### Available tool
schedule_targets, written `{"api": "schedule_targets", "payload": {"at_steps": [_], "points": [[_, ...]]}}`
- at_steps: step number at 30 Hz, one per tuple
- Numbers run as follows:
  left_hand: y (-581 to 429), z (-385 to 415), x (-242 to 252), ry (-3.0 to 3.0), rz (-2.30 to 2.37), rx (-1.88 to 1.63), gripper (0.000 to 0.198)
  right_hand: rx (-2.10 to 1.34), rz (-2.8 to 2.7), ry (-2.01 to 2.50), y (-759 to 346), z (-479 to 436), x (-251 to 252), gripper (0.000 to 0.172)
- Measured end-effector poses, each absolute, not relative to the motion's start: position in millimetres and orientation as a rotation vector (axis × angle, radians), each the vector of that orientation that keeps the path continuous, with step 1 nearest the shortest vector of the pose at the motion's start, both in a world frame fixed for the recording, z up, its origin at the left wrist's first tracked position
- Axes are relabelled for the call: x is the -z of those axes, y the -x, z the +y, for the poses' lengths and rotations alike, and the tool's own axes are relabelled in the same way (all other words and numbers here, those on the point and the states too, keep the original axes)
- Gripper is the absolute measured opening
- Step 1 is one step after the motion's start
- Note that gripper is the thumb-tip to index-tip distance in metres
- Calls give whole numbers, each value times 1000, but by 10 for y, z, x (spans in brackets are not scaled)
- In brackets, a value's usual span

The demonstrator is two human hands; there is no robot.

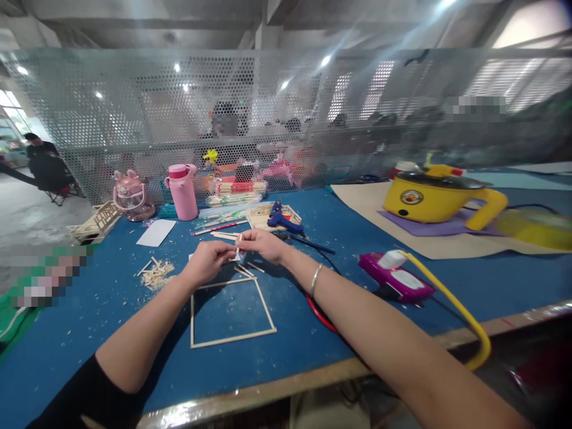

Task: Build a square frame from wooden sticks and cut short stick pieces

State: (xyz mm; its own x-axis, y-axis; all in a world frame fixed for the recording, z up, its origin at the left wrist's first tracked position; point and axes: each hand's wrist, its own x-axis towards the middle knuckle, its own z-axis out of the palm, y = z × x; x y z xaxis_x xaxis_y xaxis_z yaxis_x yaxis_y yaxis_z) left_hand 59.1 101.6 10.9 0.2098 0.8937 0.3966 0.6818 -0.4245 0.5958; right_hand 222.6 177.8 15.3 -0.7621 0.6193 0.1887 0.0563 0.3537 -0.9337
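Observation:
My right hand [260, 244] is closed in a pinch on a short wooden stick [239, 241], which stands roughly upright between thumb and fingers. Close beside it, my left hand [206, 261] has its fingers pressed together; what they grip, if anything, is too small to make out. A piece of white paper [192, 257] shows partly under the hands. Nearer to me lies a four-sided frame of thin wooden sticks [232, 342] flat on the blue table. A few loose sticks [243, 271] rest just beyond its far side.
Left of the hands is a pile of stick offcuts [157, 274]. Behind stand a blue glue gun [284, 218], a pink bottle [183, 193] and a pink clear jug [133, 199]. A purple power strip [395, 278] with a yellow cord and a yellow electric pot [429, 199] are on the right.

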Motion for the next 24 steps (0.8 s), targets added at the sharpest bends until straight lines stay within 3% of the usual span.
{"api": "schedule_targets", "payload": {"at_steps": [8,12,16,24], "points": [[-582,1001,-118,-2158,1554,-924,34,-1308,-2193,618,-2243,1773,-177,23],[-569,1030,-82,-2240,1627,-900,27,-1162,-2318,732,-2258,1798,-166,14],[-568,1108,-7,-2289,1718,-825,19,-982,-2433,817,-2255,1849,-121,19],[-557,1228,107,-2337,1849,-591,20,-618,-2617,911,-2240,1977,-31,14]]}}
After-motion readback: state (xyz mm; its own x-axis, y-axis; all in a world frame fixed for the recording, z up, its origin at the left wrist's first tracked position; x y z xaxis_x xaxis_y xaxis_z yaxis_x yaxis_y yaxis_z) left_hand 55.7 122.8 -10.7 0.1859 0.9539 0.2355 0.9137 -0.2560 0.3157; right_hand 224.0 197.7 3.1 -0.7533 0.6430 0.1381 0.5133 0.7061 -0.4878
